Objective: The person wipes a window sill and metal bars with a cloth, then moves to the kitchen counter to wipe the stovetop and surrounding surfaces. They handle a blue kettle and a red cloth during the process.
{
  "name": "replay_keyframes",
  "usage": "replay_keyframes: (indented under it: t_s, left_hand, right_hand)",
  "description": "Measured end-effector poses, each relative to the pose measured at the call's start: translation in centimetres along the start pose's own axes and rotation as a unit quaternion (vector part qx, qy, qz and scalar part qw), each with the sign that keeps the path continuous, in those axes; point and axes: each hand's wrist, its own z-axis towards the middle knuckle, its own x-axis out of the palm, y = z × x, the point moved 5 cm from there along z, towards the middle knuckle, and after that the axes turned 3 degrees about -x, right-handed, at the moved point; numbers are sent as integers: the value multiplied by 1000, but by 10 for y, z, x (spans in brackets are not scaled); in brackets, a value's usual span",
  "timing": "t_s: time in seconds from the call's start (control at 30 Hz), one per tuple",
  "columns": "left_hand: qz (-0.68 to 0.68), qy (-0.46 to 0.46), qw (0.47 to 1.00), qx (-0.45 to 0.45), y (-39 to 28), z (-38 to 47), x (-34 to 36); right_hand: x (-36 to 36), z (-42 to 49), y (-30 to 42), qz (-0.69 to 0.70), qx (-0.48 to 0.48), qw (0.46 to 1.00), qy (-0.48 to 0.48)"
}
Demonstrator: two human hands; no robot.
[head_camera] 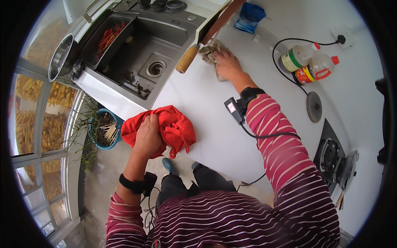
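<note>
Bunched red cloth (pixel 178 131) hangs at the counter's near-left edge, with my left hand (pixel 148 135) gripping its top. Farther out, my right hand (pixel 228 65) presses down on a crumpled grey-beige rag (pixel 214 51) lying on the white countertop (pixel 201 93). Just left of that rag, a wooden handle (pixel 187 59) juts from a knife or similar tool. Its far part overlaps a pale-edged holder and a reddish-brown strip, so I cannot tell its exact shape. Both my wrists carry black strapped devices with cables.
A dark sink (pixel 155 43) stands left, red and green chilli peppers (pixel 110 38) in its side basin. A metal bowl (pixel 61 57) leans by the window. Two bottles (pixel 313 69), a round lid (pixel 314 107), a blue packet (pixel 249 17) and a gas stove (pixel 330 155) sit rightward. A planter (pixel 116 141) stands below.
</note>
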Motion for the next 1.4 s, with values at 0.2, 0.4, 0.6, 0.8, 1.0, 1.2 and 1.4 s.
replay_keyframes:
  t_s: [0.2, 0.4, 0.6, 0.8, 1.0, 1.2, 1.4]
  left_hand:
    - [-15, -21, 999, 46, 9, -2, 3]
    - [-141, 50, 986, 72, 38, -22, -17]
    - [-222, 48, 974, -22, 118, -106, -56]
    - [-308, 76, 939, -133, 195, -172, -68]
    - [-361, 30, 908, -210, 232, -217, -75]
    - [-373, -14, 881, -290, 247, -246, -84]
    - [-348, -17, 872, -344, 229, -231, -76]
  right_hand:
    - [8, -67, 63, -15, 19, 999, 30]
    - [30, -117, 172, 24, -31, 999, 11]
    - [27, -178, 208, 12, -20, 996, 80]
    - [7, -167, 147, -32, 98, 993, 61]
    - [0, -111, 110, -58, 157, 977, 136]
    - [-14, -58, 77, -70, 172, 970, 156]
    - [-13, -11, 30, -88, 147, 981, 89]
